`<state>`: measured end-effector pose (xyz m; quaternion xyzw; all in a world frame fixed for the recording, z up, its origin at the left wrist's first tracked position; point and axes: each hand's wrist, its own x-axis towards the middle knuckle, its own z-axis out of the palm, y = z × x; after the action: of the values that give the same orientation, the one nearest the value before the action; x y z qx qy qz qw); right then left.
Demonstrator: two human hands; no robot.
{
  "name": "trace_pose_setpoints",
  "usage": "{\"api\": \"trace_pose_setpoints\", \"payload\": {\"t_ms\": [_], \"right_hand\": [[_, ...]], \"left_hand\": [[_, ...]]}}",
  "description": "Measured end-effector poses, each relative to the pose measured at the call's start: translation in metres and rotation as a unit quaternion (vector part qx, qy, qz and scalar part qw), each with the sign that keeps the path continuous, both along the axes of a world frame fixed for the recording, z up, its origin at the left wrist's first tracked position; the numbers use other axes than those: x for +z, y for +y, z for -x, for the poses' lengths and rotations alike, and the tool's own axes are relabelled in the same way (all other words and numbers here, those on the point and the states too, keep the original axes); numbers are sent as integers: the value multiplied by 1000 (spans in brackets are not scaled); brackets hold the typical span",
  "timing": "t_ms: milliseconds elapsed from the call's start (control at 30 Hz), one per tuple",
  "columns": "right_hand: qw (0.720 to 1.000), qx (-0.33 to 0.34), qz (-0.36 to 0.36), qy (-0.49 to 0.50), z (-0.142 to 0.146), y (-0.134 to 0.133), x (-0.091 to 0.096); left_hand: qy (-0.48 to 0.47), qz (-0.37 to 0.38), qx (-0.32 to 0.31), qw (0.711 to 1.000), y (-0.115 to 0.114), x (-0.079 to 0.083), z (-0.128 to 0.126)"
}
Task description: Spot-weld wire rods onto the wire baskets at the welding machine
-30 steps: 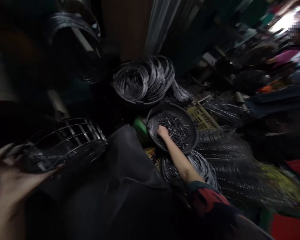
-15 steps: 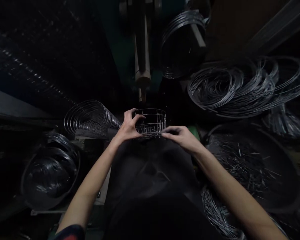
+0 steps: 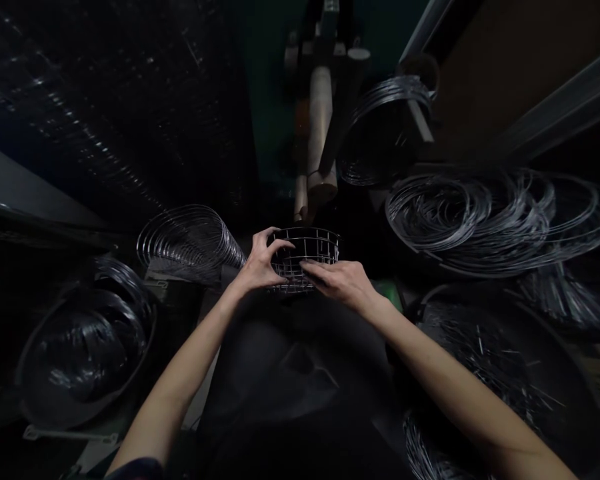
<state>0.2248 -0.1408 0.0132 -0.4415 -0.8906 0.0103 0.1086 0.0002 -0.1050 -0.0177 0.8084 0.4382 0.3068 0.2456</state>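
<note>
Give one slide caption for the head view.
Left hand holding a wire basket, right hand at it, wire coils nearby.

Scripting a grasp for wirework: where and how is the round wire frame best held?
Probably on the left side of the wire frame, coming from the left: fingers at the upper hoop, thumb low. Its side is open wire, so hoops and uprights offer the purchase. The left hand is already there; the right hand lies across the near right part.

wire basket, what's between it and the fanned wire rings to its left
In the head view, the left hand lies between the wire basket and the fanned wire rings, touching the basket's left side.
</note>
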Motion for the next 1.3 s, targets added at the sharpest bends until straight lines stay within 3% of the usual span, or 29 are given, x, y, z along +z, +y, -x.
{"api": "trace_pose_setpoints", "payload": {"t_ms": [133,267,533,800,1033,1300], "right_hand": [[999,23,-33,17,-3,5,3],[998,26,-45,27,-2,1,-1],[997,15,-64,28,-4,9,-10],[997,36,-59,29,-13,9,-10],[994,58,-88,30,-14,7,-6],[989,81,-119,40,-12,3,2]], "left_hand": [[-37,24,-20,999,3,-2,2],[-14,51,-35,998,0,-4,4],[11,-17,-9,1000,7,-7,1],[-7,-14,-15,1000,10,-11,-4],[-38,-20,-35,998,6,-6,-2],[-17,-56,-10,998,-3,0,-2]]}}
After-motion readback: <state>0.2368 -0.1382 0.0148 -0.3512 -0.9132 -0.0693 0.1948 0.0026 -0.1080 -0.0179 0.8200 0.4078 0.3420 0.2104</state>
